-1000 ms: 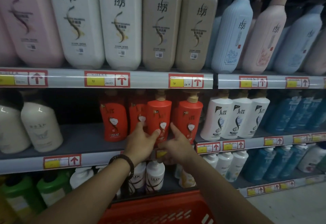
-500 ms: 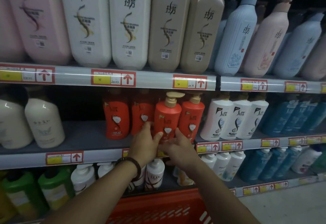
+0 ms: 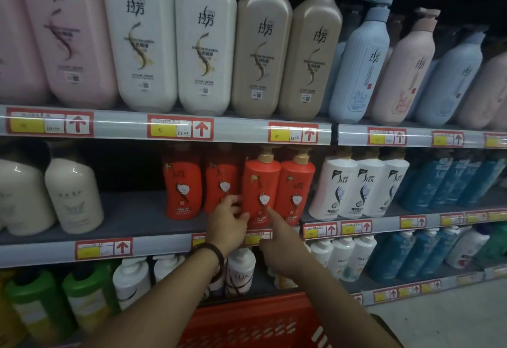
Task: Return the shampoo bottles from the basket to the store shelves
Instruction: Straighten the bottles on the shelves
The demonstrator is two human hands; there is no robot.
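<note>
A red shampoo bottle [image 3: 260, 180] with a gold pump stands upright at the front edge of the middle shelf [image 3: 131, 217], among three other red bottles [image 3: 182, 185]. My left hand [image 3: 229, 223] grips its lower left side, with the thumb on the front and the fingers behind the edge. On my right hand [image 3: 277, 238] the index finger is stretched out, its tip touching the bottle's lower front near the white flower mark, and the other fingers are curled. The red basket [image 3: 247, 325] sits low in front of me, its inside hidden.
Large pink, white and tan bottles [image 3: 203, 43] fill the top shelf. White bottles [image 3: 362, 183] and blue ones stand right of the red group, cream ones [image 3: 72, 194] to the left. Green and white bottles line the bottom shelf. Grey floor [image 3: 444, 320] shows at the right.
The red bottle tilted forward half a second ago and now stands upright beside its neighbour. My right hand has drawn back to a single fingertip on the bottle. The view has moved closer.
</note>
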